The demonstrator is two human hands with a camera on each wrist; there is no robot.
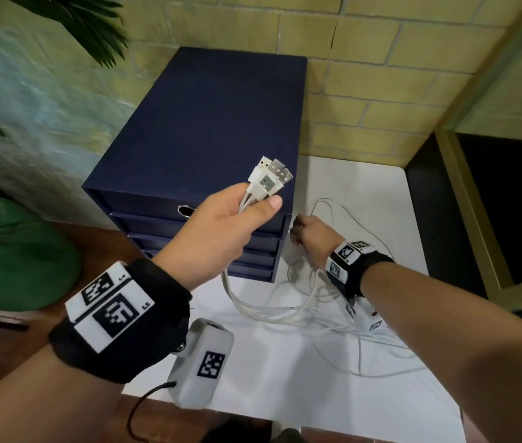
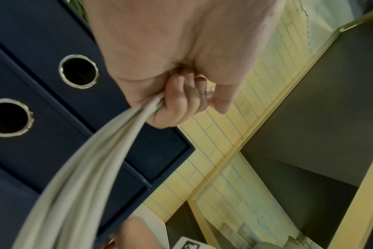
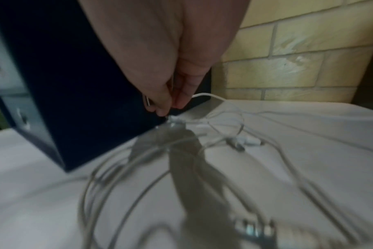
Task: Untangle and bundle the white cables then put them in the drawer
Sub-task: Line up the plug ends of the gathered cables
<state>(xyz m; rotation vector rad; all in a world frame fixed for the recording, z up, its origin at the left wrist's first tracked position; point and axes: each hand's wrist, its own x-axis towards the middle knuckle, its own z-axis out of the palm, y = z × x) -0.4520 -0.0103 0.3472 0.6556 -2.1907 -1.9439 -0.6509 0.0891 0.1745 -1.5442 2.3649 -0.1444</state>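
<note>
My left hand (image 1: 250, 203) is raised in front of the navy drawer unit (image 1: 208, 123) and grips several white cables (image 1: 246, 298) just below their USB plugs (image 1: 270, 177). In the left wrist view the fingers (image 2: 177, 99) curl round the cable bunch (image 2: 91, 160). The cables trail down to a loose tangle (image 1: 333, 318) on the white table (image 1: 285, 372). My right hand (image 1: 301, 228) is low beside the unit's right side. Its fingertips (image 3: 166, 106) pinch a thin white cable (image 3: 207, 96) just above a small connector (image 3: 177, 120). All drawers are closed.
The drawer fronts have metal ring holes (image 2: 79, 71). A brick wall (image 1: 365, 91) stands behind the table. A dark shelf with a gold frame (image 1: 464, 203) is at the right, and a green pot (image 1: 20, 260) with plant leaves at the left.
</note>
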